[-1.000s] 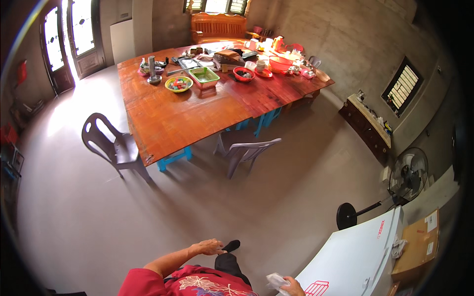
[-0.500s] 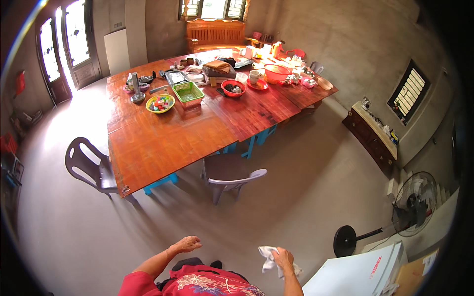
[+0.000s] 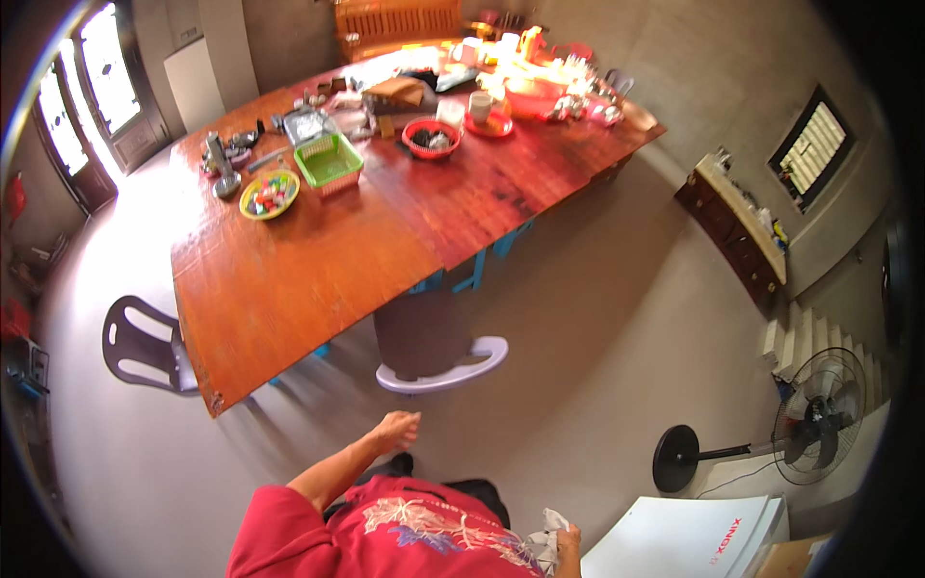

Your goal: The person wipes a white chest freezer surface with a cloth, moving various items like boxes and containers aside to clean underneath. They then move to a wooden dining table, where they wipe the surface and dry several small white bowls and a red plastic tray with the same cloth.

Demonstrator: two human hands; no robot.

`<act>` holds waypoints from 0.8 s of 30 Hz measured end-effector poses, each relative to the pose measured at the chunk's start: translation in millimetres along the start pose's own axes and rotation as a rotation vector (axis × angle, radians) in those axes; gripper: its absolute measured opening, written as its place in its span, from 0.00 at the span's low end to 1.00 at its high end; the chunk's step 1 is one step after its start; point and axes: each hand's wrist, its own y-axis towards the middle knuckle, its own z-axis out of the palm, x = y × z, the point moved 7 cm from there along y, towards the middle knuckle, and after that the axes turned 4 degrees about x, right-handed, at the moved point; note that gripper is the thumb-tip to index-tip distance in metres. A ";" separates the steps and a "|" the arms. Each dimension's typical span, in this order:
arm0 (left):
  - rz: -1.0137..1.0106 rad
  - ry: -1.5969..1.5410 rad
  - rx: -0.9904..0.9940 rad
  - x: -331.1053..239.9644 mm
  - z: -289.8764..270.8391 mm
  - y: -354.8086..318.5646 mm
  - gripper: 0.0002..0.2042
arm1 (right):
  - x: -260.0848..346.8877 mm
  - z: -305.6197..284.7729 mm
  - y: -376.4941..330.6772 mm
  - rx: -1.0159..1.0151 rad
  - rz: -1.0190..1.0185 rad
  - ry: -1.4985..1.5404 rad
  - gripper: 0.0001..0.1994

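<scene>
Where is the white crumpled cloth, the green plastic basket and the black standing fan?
White crumpled cloth (image 3: 545,536), head view, on the bunched folds above the right hand (image 3: 568,541).
Green plastic basket (image 3: 329,161), head view, on its inner floor.
Black standing fan (image 3: 815,430), head view, on the round grille.

A white box-like appliance with a small red printed label stands just right of the right grip; a brown cardboard box lies beyond it.
</scene>
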 end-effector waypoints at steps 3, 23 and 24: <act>-0.099 -0.459 -0.063 -4.0 32.1 44.1 0.39 | -43.3 -15.6 9.0 -0.043 0.060 -0.001 0.17; 0.278 -1.448 -0.892 -88.6 123.1 154.6 0.23 | 243.5 -252.4 384.9 0.077 -0.369 0.146 0.13; 0.263 -1.503 -0.929 -93.9 131.5 162.8 0.23 | 265.1 -252.5 416.0 0.090 -0.436 0.169 0.14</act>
